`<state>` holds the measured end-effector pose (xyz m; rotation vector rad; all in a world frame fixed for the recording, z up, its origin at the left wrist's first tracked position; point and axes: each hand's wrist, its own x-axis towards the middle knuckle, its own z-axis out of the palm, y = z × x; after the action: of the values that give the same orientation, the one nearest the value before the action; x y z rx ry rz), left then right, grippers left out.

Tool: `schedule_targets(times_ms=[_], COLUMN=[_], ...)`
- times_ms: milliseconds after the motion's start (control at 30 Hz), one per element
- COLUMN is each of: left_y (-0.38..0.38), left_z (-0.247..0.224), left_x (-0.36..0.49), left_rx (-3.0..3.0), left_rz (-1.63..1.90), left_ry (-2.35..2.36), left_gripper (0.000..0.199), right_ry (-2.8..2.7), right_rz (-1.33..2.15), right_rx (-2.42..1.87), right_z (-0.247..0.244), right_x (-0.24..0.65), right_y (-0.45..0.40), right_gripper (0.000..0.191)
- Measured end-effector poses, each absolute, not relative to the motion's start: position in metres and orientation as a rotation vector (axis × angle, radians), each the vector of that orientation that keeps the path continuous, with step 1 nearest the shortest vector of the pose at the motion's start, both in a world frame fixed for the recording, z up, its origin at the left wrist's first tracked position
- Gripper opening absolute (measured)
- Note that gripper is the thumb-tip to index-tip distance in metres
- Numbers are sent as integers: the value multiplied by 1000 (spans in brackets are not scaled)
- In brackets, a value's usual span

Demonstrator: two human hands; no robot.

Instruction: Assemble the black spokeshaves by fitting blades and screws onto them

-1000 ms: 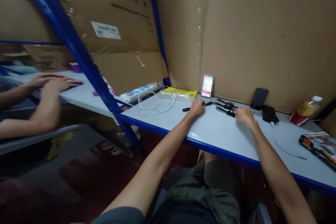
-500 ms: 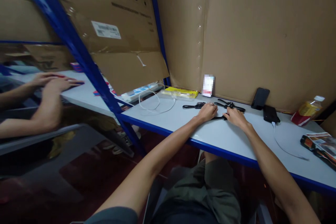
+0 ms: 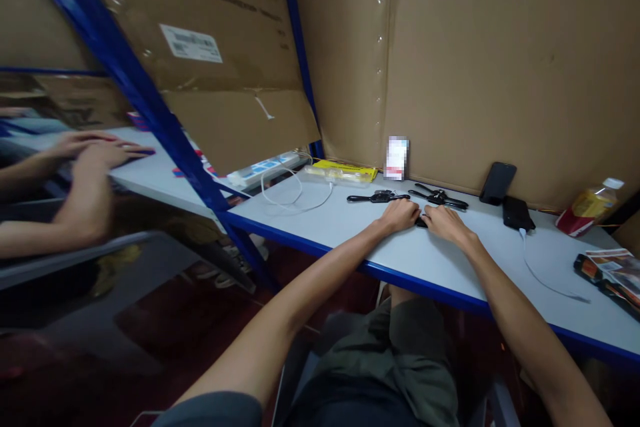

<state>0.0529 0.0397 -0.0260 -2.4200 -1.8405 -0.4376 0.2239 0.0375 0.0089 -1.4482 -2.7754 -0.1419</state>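
Observation:
My left hand [image 3: 401, 215] and my right hand [image 3: 447, 222] are close together near the middle of the desk, both with curled fingers. Between them shows a bit of a black tool [image 3: 421, 221], mostly covered by the fingers, which both hands grip. Just behind my left hand lies a black spokeshave [image 3: 379, 197], with its long handle pointing left. Behind my right hand rest more black spokeshave-like parts [image 3: 439, 197], with handles that spread left and right.
A phone [image 3: 397, 159] with a blurred screen leans on the cardboard wall. To the right are a dark phone [image 3: 498, 183], a black power bank [image 3: 517, 213] with a white cable, a drink bottle [image 3: 590, 207] and a packaged tool [image 3: 603, 280]. A power strip [image 3: 267, 169] lies left. Another person's hands [image 3: 95, 149] are beyond the blue post.
My hands have come closer together over the black tool, the left moving right. The spokeshave behind my left hand is now less covered. The view has tilted down slightly.

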Motion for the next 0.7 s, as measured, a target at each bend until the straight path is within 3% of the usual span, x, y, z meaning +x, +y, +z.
schedule_targets(times_ms=[233, 700], left_y=[44, 45], left_z=[-24, -26], left_x=[51, 50], left_rx=[-2350, -2374], left_rz=[-406, -384], left_ry=[-1936, -1910], left_gripper=[37, 36], right_ry=[-2735, -2800], right_rz=[-206, -262], right_rx=[-1383, -1365], right_z=[12, 7], right_x=[221, 212], right_y=[36, 24], right_gripper=[22, 31])
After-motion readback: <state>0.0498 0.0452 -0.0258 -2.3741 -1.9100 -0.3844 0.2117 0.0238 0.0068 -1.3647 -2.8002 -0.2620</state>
